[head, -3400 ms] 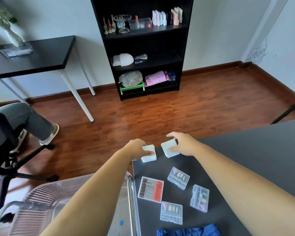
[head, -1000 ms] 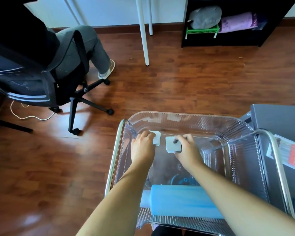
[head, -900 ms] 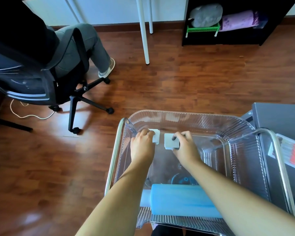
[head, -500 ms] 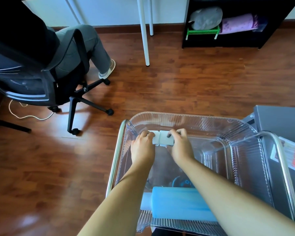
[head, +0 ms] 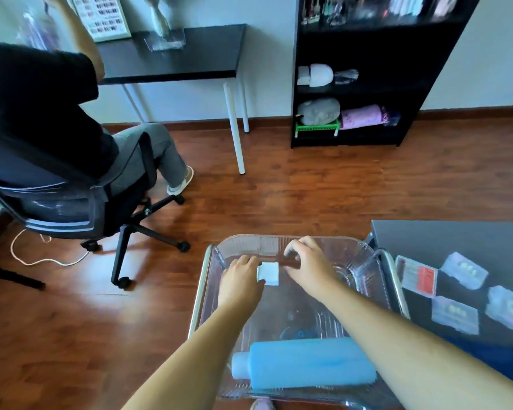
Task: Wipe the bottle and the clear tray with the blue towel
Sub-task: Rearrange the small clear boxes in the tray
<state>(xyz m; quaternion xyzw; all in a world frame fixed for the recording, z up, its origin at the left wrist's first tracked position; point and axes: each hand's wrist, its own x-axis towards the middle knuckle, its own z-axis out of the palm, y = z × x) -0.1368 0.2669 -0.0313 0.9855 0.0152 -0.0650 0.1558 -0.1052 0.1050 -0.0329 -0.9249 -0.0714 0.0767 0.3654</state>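
Nearest, lying on its side across the near end of the clear tray [head: 365, 263], a pale blue bottle [head: 305, 366], cap end to the left, body smooth and frosted. Ribbed tray walls, metal rail along each side, bare tray bottom between bottle and hands. At lower right, partly behind the right forearm, a strip of dark blue, perhaps the blue towel [head: 468, 355], on the grey counter [head: 444, 238] just beside the tray. Further in, left hand [head: 240, 281] palm-down, fingers curled narrowly, touching a small white block [head: 268, 273]. Right hand [head: 310, 266] just beside it, fingers loosely bent and half open, holding nothing visible. On the counter, small clear boxes [head: 464, 270], blurred. Beyond the tray's far rim, open wooden floor [head: 308, 196], then an office chair [head: 71, 199] with a seated person at left and a black shelf [head: 367, 69] against the wall.
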